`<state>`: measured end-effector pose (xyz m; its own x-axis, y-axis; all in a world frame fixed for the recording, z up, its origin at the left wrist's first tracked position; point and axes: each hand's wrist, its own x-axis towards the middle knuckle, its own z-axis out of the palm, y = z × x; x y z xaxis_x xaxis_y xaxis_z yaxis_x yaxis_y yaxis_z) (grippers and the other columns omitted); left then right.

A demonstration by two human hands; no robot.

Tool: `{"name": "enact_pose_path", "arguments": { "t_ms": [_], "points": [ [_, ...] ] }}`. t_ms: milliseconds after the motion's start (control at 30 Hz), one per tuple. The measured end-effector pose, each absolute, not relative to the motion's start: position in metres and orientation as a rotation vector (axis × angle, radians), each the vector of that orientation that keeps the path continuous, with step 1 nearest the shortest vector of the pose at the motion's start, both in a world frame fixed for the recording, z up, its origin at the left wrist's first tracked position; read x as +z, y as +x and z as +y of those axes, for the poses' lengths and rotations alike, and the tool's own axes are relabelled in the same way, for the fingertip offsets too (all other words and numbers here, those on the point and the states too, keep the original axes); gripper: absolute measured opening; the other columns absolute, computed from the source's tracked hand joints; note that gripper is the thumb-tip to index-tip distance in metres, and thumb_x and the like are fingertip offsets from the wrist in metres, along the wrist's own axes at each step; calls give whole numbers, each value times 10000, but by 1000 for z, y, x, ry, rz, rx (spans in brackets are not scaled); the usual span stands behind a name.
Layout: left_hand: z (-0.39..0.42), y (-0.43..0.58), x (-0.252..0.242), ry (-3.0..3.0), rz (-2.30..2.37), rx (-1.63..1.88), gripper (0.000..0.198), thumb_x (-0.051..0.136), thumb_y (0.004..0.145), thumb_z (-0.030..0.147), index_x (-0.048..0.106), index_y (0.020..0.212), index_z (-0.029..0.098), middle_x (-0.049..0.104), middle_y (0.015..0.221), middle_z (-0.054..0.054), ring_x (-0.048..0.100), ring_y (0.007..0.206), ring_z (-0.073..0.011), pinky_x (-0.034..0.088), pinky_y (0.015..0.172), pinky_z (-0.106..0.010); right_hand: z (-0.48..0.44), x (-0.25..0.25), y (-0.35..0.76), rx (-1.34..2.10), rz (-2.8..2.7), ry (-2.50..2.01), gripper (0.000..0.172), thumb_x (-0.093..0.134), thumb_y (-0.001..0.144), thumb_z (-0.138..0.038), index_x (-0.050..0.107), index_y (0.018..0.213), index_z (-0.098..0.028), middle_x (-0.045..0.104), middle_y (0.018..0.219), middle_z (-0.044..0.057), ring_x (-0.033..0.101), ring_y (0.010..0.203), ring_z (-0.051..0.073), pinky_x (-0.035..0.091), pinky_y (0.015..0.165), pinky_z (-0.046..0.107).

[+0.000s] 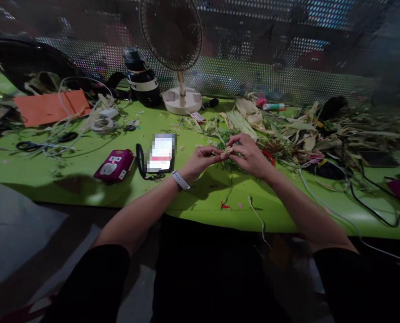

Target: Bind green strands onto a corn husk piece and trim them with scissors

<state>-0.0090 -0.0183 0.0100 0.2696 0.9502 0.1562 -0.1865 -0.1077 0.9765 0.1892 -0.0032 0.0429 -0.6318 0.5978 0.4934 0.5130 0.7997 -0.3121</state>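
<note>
My left hand [201, 162], with a pale watch on its wrist, pinches a small pale yellow-green leafy piece [227, 151] between thumb and forefinger. From the other side my right hand [248, 154] grips the same piece with its fingertips. Its exact kind is too small to make out. Both hands are a little above the green table [193, 197]. Just behind them lie thin green sprigs and a dry, pale husk-like leaf [240, 123]. A lit phone [161, 152], its screen blurred, lies left of my left hand.
A purple power socket block [115, 166] and tangled cables [68, 134] lie to the left. Behind stand a fan [182, 101] and a dark bottle [142, 83] before a perforated metal panel [240, 58]. Dried leaves [307, 134] heap on the right, with a white cord [321, 197] nearby.
</note>
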Motion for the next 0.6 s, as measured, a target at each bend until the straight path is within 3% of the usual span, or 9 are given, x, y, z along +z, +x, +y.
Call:
{"name": "enact_pose_path", "arguments": {
  "t_ms": [233, 400, 600],
  "points": [
    [-17, -7, 5, 1092, 782, 1142, 265, 861, 595, 338, 739, 738, 150, 699, 725, -6, 616, 702, -88, 490, 791, -279, -3, 38, 185, 224, -2362, -852, 127, 572, 887, -247, 612, 781, -188, 618, 1041, 109, 546, 1022, 258, 405, 902, 442],
    [-18, -6, 7, 1016, 751, 1165, 227, 848, 608, 305, 725, 723, 152, 702, 733, -5, 627, 718, -94, 496, 801, -281, -5, 47, 187, 385, -2243, -931, 114, 647, 813, -284, 589, 786, -189, 614, 908, 72, 565, 904, 225, 435, 840, 402],
    [-22, -5, 13, 955, 694, 1041, 209, 834, 641, 273, 692, 719, 141, 694, 739, -4, 633, 715, -95, 510, 801, -295, -3, 53, 190, 1015, -2040, -895, 304, 632, 850, -350, 597, 1116, -207, 605, 836, 3, 571, 755, 141, 472, 698, 297]
  ]
}}
